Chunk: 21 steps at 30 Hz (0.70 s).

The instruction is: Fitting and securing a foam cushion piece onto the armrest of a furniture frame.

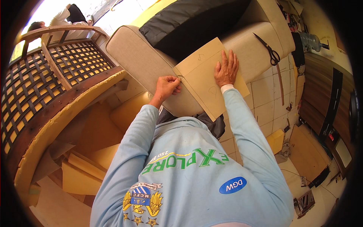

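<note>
A tan sheet of card (206,77) with drawn lines and marks lies aslant across a beige upholstered cushion (249,45). My right hand (227,70) rests flat on its right part, fingers stretched out. At the sheet's left edge, my left hand (167,87) is closed with thumb and forefinger pinched together; what they hold, if anything, is too small to make out. Black-handled scissors (270,51) lie on the cushion to the right, blades pointing away to the upper left. Black fabric (177,22) is bunched over the far part of the upholstery.
To the left stands a wooden frame (66,83) with woven dark webbing and yellow foam. Foam pieces (81,170) lie below it. On the right are a clear water bottle (310,41), a brown board (308,153) and tiled floor (264,98). Another person (60,20) is at the far left.
</note>
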Available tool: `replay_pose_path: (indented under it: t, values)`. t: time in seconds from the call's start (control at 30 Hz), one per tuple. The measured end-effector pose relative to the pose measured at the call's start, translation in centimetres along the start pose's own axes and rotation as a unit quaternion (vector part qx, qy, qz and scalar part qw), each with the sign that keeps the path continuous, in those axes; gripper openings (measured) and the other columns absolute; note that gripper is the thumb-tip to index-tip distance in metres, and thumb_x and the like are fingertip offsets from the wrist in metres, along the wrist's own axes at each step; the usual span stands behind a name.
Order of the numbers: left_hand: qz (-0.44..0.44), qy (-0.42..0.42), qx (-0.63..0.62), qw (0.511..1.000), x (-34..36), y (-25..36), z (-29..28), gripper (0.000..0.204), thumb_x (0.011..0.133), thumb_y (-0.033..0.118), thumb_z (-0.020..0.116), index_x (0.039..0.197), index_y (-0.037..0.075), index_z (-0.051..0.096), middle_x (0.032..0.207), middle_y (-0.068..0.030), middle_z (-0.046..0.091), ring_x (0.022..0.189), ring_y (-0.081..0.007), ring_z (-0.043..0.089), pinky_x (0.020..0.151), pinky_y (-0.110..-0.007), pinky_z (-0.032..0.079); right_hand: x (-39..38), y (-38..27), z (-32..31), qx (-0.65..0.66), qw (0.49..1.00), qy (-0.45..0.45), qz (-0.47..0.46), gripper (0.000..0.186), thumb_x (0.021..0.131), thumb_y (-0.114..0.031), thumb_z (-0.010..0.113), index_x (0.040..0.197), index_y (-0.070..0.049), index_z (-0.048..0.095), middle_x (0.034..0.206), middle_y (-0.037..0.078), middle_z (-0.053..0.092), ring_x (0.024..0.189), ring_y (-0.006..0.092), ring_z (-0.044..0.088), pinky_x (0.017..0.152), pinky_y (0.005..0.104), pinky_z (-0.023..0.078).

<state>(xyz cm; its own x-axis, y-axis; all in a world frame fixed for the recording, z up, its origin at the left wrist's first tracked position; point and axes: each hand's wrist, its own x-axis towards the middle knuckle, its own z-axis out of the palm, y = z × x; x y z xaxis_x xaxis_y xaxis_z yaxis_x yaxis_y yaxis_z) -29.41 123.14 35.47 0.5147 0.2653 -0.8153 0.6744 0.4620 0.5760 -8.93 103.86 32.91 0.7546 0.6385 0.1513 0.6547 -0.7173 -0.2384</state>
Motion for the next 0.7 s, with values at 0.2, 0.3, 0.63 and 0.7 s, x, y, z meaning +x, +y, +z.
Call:
replay_pose_path:
  t: [0.2, 0.3, 0.63, 0.7]
  values:
    - [-0.001, -0.001, -0.004, 1.0, 0.04, -0.03, 0.02, 0.026, 0.095, 0.025, 0.069, 0.096, 0.0, 0.07, 0.076, -0.0069, 0.07, 0.058, -0.0139, 0.067, 0.051, -0.027, 0.055, 0.02, 0.0, 0.0, -0.001, 1.0, 0.001, 0.0, 0.06, 0.093, -0.025, 0.054, 0.151, -0.014, 0.04, 0.158, 0.018, 0.031, 0.144, 0.0396, 0.03, 0.12, 0.0541, 0.021]
    - [-0.002, -0.001, -0.005, 1.0, 0.07, -0.04, 0.02, 0.026, 0.095, 0.026, 0.069, 0.096, 0.0, 0.07, 0.076, -0.0069, 0.07, 0.058, -0.0139, 0.067, 0.051, -0.027, 0.055, 0.02, -0.01, 0.0, -0.002, 1.0, 0.001, -0.001, 0.06, 0.093, -0.025, 0.054, 0.151, -0.014, 0.04, 0.158, 0.018, 0.031, 0.144, 0.0395, 0.03, 0.12, 0.0542, 0.021]
    - [-0.016, -0.013, -0.011, 1.0, -0.05, 0.15, 0.03, 0.026, 0.094, 0.025, 0.069, 0.097, 0.0, 0.07, 0.076, -0.0067, 0.07, 0.058, -0.0137, 0.067, 0.051, -0.026, 0.055, 0.01, 0.02, 0.08, -0.004, 1.0, 0.008, -0.003, 0.06, 0.093, -0.026, 0.053, 0.15, -0.014, 0.041, 0.157, 0.018, 0.032, 0.143, 0.039, 0.031, 0.12, 0.0537, 0.022]
    - [-0.003, 0.001, -0.007, 1.0, -0.09, 0.18, 0.07, 0.024, 0.095, 0.024, 0.068, 0.095, 0.0, 0.07, 0.075, -0.007, 0.071, 0.058, -0.0138, 0.068, 0.05, -0.026, 0.055, 0.02, 0.03, 0.08, -0.003, 1.0, 0.008, -0.003, 0.06, 0.093, -0.026, 0.053, 0.15, -0.014, 0.041, 0.157, 0.018, 0.033, 0.143, 0.039, 0.031, 0.12, 0.0536, 0.022]
